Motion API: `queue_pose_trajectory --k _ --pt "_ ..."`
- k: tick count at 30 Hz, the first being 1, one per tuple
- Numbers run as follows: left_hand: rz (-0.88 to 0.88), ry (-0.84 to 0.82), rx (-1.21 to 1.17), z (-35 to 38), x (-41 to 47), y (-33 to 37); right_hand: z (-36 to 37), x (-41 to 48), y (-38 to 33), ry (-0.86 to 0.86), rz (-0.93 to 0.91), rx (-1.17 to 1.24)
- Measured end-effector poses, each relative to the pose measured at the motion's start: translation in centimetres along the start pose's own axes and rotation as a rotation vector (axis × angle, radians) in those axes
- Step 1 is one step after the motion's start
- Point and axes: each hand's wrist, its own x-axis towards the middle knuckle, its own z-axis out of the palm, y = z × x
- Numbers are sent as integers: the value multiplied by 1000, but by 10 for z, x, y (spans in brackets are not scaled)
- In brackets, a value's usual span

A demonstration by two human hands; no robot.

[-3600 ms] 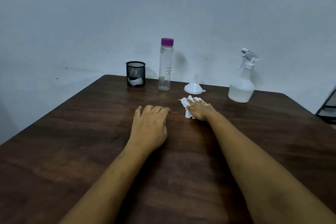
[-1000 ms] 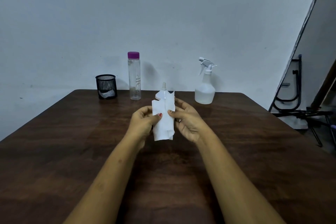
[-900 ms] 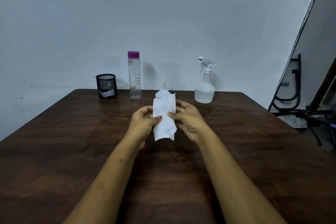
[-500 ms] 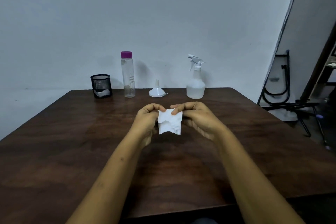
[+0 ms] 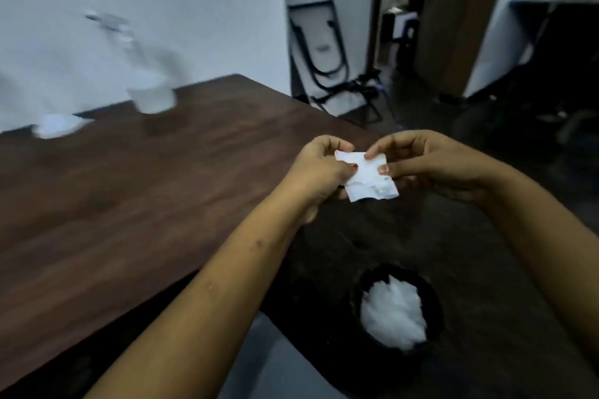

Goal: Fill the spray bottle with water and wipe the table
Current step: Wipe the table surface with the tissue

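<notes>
A folded white tissue is pinched between my left hand and my right hand, out past the right edge of the brown wooden table. Both hands hold it in the air above the dark floor. The white spray bottle stands blurred at the far side of the table. A white funnel sits to its left.
A black bin with white crumpled tissue in it stands on the floor below my hands. A folded black chair leans on the wall behind the table. Dark furniture fills the right side.
The view has swung right and down, off the table. My hands carried the tissue from over the table's middle to beyond its right edge, above the bin.
</notes>
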Motion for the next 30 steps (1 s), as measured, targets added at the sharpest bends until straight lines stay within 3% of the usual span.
queue_pose_trajectory --k 9,15,21,26,30 --pt "-271 -66 209 126 69 -147 -82 -38 193 331 361 266" --pt "-365 -20 475 127 88 -228 -65 -18 323 459 548 430" --pt "-392 -35 621 124 93 -268 -42 -7 406 660 690 512" --pt "-395 -75 690 126 99 -277 -35 -3 442 701 748 554" --pt "-348 -153 793 125 97 -281 -31 -13 470 620 868 310"
